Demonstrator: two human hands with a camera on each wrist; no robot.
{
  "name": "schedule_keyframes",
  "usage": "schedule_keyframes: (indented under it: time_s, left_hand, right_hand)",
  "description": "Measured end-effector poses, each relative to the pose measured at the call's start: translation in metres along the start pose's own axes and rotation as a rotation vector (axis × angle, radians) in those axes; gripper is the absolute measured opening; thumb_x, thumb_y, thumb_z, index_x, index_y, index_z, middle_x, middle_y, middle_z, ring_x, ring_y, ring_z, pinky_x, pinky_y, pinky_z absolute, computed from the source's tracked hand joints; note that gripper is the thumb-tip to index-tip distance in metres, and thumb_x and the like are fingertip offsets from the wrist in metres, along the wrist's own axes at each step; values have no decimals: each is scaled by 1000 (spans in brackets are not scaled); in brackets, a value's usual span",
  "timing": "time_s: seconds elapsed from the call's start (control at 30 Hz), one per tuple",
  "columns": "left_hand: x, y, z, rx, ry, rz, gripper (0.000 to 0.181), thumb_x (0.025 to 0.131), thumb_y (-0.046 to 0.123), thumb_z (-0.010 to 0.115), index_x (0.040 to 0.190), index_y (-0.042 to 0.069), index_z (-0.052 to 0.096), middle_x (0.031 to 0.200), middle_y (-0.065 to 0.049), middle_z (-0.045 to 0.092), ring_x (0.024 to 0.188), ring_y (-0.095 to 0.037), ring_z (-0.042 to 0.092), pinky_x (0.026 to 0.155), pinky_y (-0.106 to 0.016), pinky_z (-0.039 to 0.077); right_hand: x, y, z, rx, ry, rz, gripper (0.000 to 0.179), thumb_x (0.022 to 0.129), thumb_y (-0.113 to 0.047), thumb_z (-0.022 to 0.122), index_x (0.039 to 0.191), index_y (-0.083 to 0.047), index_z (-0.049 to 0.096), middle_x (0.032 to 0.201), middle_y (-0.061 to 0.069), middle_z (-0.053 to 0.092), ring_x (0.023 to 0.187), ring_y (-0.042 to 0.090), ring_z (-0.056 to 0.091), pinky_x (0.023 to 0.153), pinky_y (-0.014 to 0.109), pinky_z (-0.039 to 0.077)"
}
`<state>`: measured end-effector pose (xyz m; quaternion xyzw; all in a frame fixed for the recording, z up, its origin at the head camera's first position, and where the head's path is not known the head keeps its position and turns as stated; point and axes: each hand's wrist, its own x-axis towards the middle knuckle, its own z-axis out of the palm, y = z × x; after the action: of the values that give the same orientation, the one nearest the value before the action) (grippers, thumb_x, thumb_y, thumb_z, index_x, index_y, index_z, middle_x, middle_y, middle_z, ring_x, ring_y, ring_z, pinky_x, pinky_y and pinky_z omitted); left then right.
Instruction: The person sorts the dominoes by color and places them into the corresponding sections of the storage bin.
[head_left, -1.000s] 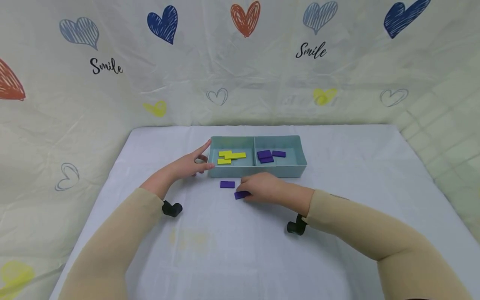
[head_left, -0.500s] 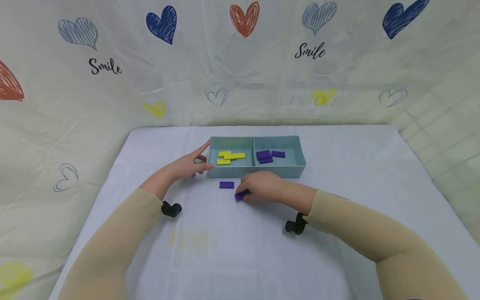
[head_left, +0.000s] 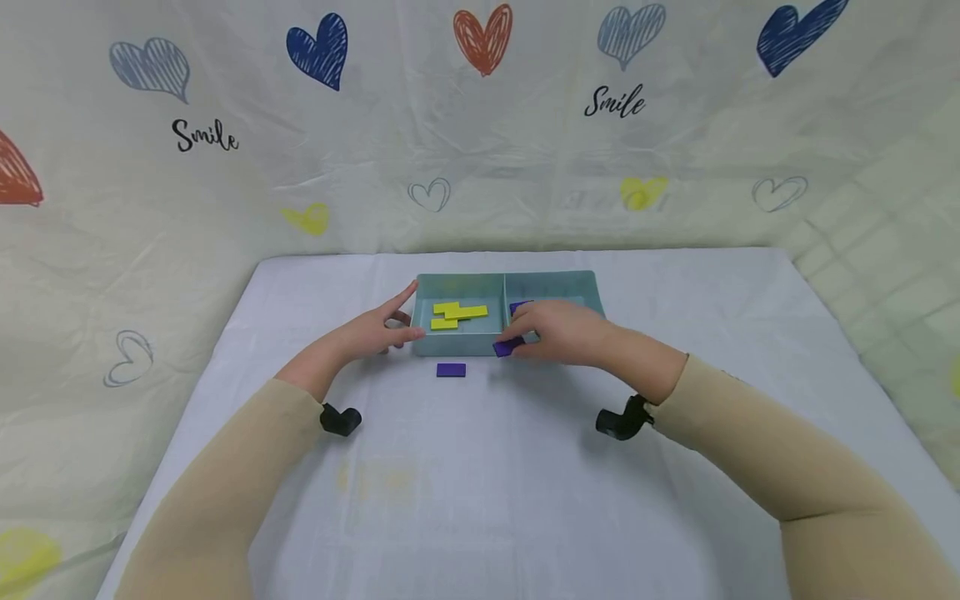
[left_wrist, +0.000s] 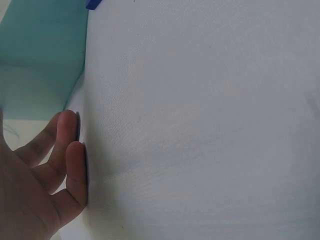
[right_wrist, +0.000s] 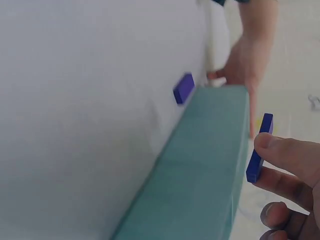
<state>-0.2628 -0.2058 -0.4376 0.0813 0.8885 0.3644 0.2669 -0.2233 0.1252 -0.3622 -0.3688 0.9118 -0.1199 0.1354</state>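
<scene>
My right hand [head_left: 566,332] pinches a flat purple block [head_left: 507,347] between thumb and fingers, above the front wall of the light teal divided box [head_left: 457,344]. In the right wrist view this purple block [right_wrist: 260,148] is clear of the box. My left hand [head_left: 367,333] touches the box's left end, forefinger stretched to the back corner and thumb at the front corner. Its other fingers [left_wrist: 76,172] are bent against the white cloth in the left wrist view. A second purple block [head_left: 451,370] lies on the cloth before the box.
Several yellow blocks [head_left: 465,312] lie in the box's left compartment. In the right compartment a purple block [head_left: 520,306] shows behind my right hand, which hides the rest there. A divider [head_left: 505,304] parts the two. A patterned sheet [head_left: 510,150] hangs behind the white-covered table [head_left: 450,517].
My right hand has lifted the purple block off the cloth and carried it right and away from me to the box's front wall. The left hand keeps its place.
</scene>
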Motion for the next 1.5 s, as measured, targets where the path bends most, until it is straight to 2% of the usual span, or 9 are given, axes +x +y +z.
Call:
schedule_keyframes:
  time_s: [0.1,0.27,0.33,0.47,0.73,1.07,1.3,1.5]
  left_hand:
    - [-2,1,0,-2,-4,0,90,91,55,64,150,60,-4,144,-7,45,106,-26,60,96,-45,47]
    - [-4,3,0,-8,-4,8,90,91,55,64,150,60,-4,144,-7,44,105,-27,60,94,-44,47]
    - [-4,3,0,-7,-5,8,90,91,55,64,150,60,-4,145,-8,44,104,-27,59,93,-43,47]
    - [-2,1,0,-5,-3,8,90,91,56,64,149,61,-4,144,-8,44,104,-26,59,92,-42,47]
    - [-2,-2,-1,-10,4,18,92,91,55,65,152,56,-3,143,-7,45,103,-26,60,92,-43,47]
    - [-1,-3,-2,-18,-4,22,92,87,62,66,148,62,-3,144,-6,45,104,-25,60,92,-42,47]
    - [1,-2,-1,-15,-4,22,92,87,61,66,148,62,-3,144,-6,45,104,-25,60,93,-43,47]
    - [2,-3,0,-11,-1,11,92,87,60,66,149,62,-3,143,-5,46,104,-25,60,92,-43,47]
  right_hand:
    - [-7,16,-13,-9,30,34,30,92,-26,73,122,-24,73,119,0,66,102,21,62,85,38,51]
    - [-17,44,-30,18,68,112,31,91,-26,74,121,-21,74,117,-2,67,93,19,61,82,39,51]
    - [-18,53,-34,30,70,137,30,91,-25,74,120,-22,74,114,-3,68,88,17,61,78,38,50]
    - [-16,64,-37,11,61,163,27,91,-22,74,118,-22,75,112,-2,68,89,16,61,79,39,51]
    - [8,76,-27,-113,-14,175,30,91,-21,73,121,-18,73,107,0,66,99,21,62,86,43,50]
    - [33,96,-8,-249,-76,177,26,91,-17,73,117,-13,74,111,5,68,105,24,63,93,45,49]
    - [39,103,0,-285,-92,144,25,90,-15,73,114,-9,75,104,7,68,96,24,64,90,44,51]
    - [43,108,4,-270,-96,144,24,92,-14,71,115,-9,74,107,7,68,97,24,63,91,44,50]
